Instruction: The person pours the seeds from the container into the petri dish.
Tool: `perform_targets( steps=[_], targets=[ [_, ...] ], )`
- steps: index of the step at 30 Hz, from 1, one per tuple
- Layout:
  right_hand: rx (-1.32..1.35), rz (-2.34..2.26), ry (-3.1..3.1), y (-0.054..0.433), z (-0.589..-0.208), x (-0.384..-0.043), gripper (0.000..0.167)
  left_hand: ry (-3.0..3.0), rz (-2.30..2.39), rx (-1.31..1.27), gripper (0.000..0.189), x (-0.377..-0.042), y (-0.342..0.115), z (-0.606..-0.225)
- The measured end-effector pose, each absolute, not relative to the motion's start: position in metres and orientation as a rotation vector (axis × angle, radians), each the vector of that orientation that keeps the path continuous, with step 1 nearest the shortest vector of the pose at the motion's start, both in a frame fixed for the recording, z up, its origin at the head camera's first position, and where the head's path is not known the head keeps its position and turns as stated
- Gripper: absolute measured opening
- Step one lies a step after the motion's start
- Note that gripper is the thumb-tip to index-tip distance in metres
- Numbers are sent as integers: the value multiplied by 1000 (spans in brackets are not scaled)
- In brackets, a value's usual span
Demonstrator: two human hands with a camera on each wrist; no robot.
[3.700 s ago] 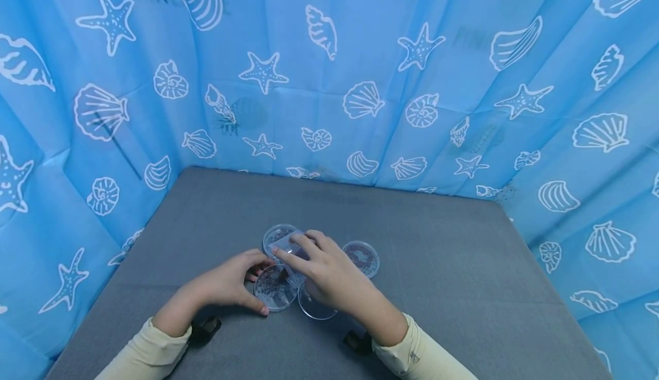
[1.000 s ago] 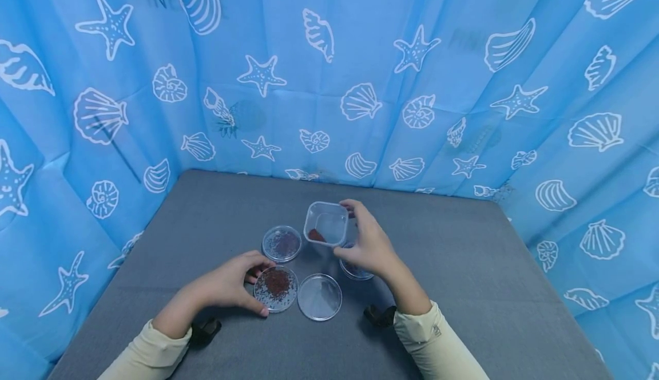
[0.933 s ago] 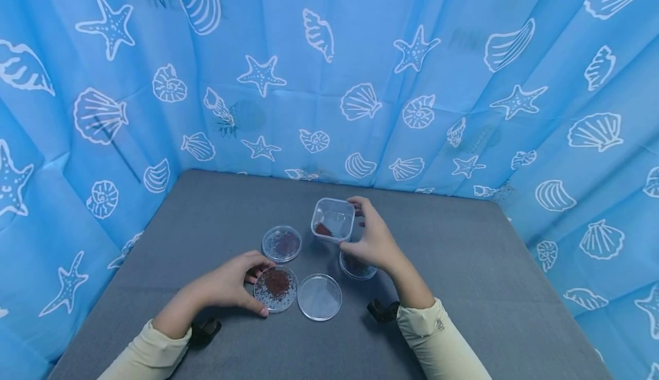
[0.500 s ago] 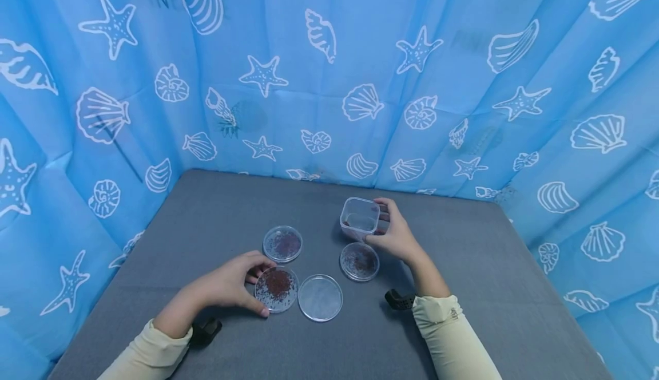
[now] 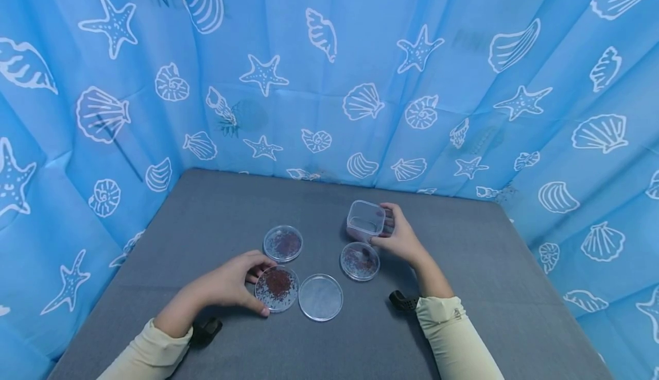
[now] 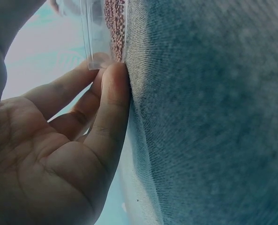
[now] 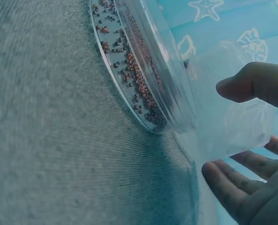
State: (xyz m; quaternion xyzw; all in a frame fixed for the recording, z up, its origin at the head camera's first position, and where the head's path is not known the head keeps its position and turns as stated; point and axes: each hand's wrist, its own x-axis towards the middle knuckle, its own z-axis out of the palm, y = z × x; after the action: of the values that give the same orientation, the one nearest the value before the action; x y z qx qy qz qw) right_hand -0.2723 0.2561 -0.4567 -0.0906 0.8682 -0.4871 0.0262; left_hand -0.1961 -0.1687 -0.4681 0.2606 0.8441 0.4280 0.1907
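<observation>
My left hand (image 5: 234, 282) holds the rim of a round clear petri dish (image 5: 261, 301) between thumb and fingers. Reddish-brown granules (image 5: 278, 282) are heaped in that dish, with loose grains scattered around. The left wrist view shows the thumb (image 6: 114, 89) pinching the dish low by the cloth. At the back right, my right hand (image 5: 404, 237) grips a clear square plastic box (image 5: 365, 217) from its right side, thumb in front and fingers behind. The box appears to stand upright on the table. How much it contains is unclear.
Beside the held dish sits a clear petri dish (image 5: 320, 297) with no granules visible. Another petri dish (image 5: 282, 244) with sparse granules lies behind it. A further dish (image 5: 360, 261) with granules lies before the box. Grey cloth covers the table (image 5: 463, 277); a blue curtain (image 5: 319, 71) hangs behind.
Over the dishes earlier, the tilted plastic box has moved right and back with my right hand, turning upright and lower. Granules now show heaped in the left-hand dish. My left hand has stayed put.
</observation>
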Motion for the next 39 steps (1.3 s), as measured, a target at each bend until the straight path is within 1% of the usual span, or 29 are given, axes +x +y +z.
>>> perform_targets(
  steps=[4,7,11,14,16,21,25,28,33,36,39],
  targets=[
    [-272,-1463,2667,257,-457,-272,91,2372,1206,746,88,-196,-169,-468],
    [-286,-1412,2705,258,-457,-271,95,2370,1208,747,87,-196,-169,-469],
    [-374,-1273,2891,254,-451,-265,104,2365,1199,733,87,-195,-169,-470],
    [-473,-1112,3059,243,-437,-257,106,2366,1196,721,87,-195,-169,-470],
    [-535,-1011,3137,232,-426,-248,104,2369,1198,719,87,-196,-170,-469],
    [-768,-903,3201,206,-407,-226,90,2369,1198,718,87,-196,-169,-468],
    [-1012,-987,3064,191,-405,-211,81,2362,1193,710,88,-196,-169,-468],
    [-1125,-995,2921,182,-408,-203,78,2353,1198,705,87,-196,-169,-467],
    [-1148,-835,2758,170,-417,-192,76,2342,1202,706,87,-197,-169,-466],
    [-1130,-708,2685,165,-423,-189,79,2345,1193,701,87,-198,-170,-466],
    [-1099,-591,2629,160,-427,-187,86,2345,1189,701,87,-198,-170,-466]
  ],
)
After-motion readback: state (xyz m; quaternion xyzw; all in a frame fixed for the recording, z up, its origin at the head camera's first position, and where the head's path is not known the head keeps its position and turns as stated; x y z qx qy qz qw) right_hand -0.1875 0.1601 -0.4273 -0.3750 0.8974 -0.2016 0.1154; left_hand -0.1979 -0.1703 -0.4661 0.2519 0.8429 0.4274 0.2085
